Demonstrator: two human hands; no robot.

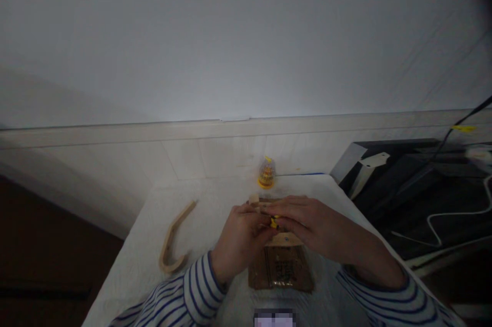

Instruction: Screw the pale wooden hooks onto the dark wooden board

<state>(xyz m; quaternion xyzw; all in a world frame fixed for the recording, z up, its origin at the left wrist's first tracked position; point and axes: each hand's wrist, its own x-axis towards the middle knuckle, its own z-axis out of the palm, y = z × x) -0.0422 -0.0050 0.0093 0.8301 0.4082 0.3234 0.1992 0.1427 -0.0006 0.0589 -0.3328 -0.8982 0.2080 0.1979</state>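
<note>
My left hand (239, 237) and my right hand (309, 220) meet over the middle of the table, fingers closed in a pinch. Between their fingertips is a small yellow and black piece (274, 222), mostly covered, so its kind is hard to make out. Just below the fingers shows a pale wooden piece (286, 239) with a small dark dot; more pale wood (253, 199) appears past the fingertips. Underneath lies a flat brown package (282, 268) with dark print and a shiny surface.
On the left of the white-covered table (142, 265) lies a hook-shaped wooden piece (169, 240). A clear small container with a yellow base (267, 176) stands near the wall. Dark panels (400, 204) and a white cable (430, 222) are at the right.
</note>
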